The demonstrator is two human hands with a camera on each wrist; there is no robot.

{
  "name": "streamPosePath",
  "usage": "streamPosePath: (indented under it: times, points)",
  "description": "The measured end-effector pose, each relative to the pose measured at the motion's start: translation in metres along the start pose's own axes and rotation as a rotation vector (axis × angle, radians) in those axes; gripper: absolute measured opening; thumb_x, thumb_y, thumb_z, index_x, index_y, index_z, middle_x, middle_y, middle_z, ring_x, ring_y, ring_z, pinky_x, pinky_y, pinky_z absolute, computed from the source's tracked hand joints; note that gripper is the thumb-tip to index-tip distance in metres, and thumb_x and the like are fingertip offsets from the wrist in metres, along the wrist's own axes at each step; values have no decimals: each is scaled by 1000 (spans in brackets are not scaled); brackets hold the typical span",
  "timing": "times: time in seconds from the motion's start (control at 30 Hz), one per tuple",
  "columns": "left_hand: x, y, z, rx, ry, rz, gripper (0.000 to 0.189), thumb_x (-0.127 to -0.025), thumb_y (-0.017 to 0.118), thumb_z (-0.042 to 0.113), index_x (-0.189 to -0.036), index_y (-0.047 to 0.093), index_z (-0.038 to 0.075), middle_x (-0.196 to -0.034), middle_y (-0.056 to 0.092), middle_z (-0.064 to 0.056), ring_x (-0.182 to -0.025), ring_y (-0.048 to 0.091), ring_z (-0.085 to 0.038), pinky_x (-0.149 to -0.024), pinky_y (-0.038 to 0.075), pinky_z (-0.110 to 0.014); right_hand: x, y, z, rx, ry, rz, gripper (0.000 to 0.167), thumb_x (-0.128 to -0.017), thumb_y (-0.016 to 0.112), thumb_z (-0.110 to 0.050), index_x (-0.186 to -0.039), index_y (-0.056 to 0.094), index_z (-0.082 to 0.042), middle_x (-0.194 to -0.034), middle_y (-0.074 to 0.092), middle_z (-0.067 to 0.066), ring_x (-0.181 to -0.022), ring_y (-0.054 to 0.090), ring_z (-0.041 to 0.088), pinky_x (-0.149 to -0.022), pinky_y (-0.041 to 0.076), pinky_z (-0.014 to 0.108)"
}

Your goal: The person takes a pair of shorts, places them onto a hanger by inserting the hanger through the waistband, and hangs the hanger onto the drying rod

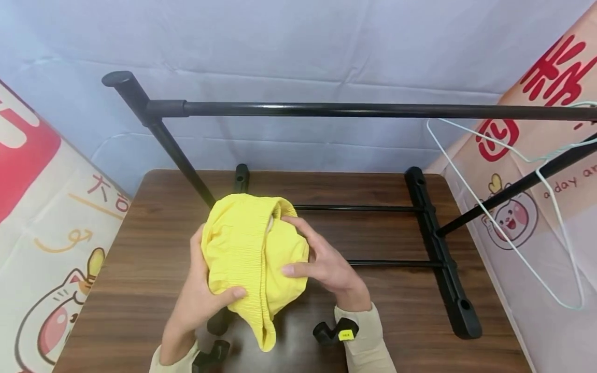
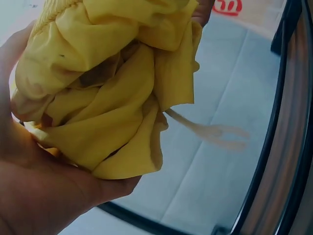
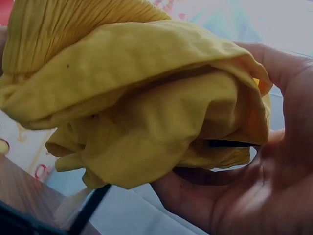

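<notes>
Both hands hold a bunched pair of yellow elastic-waist pants (image 1: 242, 254) above the table; their length is hidden in the folds. My left hand (image 1: 198, 292) grips the left side, its thumb on the front near the gathered waistband (image 1: 249, 259). On the right side my right hand (image 1: 328, 264) grips the cloth, thumb in front and fingers at the upper edge. Folded layers of the pants (image 2: 107, 98) fill the left wrist view, where a pale cord (image 2: 210, 131) hangs out. In the right wrist view the pants (image 3: 146, 107) lie between thumb and fingers.
A black metal rack stands on the wooden table (image 1: 112, 290), its top bar (image 1: 326, 110) crossing above the hands. The rack's right foot (image 1: 443, 254) lies on the table. At the right a pale wire hanger (image 1: 571, 306) hangs from the bar. Cloth sheets surround the table.
</notes>
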State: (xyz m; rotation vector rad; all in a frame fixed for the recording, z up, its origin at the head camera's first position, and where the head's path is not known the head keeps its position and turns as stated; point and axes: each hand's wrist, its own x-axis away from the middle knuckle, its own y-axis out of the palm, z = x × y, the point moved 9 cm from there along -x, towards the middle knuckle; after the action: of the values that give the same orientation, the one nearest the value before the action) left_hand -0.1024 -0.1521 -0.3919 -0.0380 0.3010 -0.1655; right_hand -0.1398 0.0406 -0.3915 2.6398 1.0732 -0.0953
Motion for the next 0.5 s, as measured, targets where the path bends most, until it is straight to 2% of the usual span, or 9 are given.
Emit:
streamPosePath:
  times: [0.17,0.27,0.33,0.43,0.5]
  points:
    - [-16,11,-16,-22,-51,47,121,-68,86,-6,-164,19,24,-152,44,-8,-130,50,-21,-103,47,-23,10,-20,1,119,61,91,81,-96,73,-10,-162,26,-18,-124,63,14,-104,72,15,-88,63,32]
    - [-26,12,-23,-47,-45,92,109,-72,86,-4,-161,28,23,-146,49,-6,-124,54,-21,-100,49,-24,17,-34,1,244,143,178,81,-96,75,-14,-163,30,-27,-137,59,16,-106,74,17,-87,64,34]
    - [-32,11,-23,-60,-26,116,104,-73,86,-3,-159,33,21,-143,53,-5,-121,56,-20,-98,50,-24,23,-45,-4,364,158,260,79,-96,77,-18,-162,35,-32,-150,54,11,-115,72,21,-93,62,38]
    - [-39,10,-20,-62,17,128,101,-72,86,-4,-157,37,19,-139,56,-6,-118,59,-19,-97,51,-23,32,-58,-24,578,100,388,79,-94,81,-20,-160,40,-33,-161,47,1,-133,63,22,-105,57,43]
    - [-43,10,-17,-68,29,111,101,-71,87,-4,-157,39,21,-139,57,-5,-117,59,-19,-97,51,-24,36,-61,-40,693,30,445,84,-91,84,-22,-161,38,-28,-165,42,-1,-147,50,24,-117,47,48]
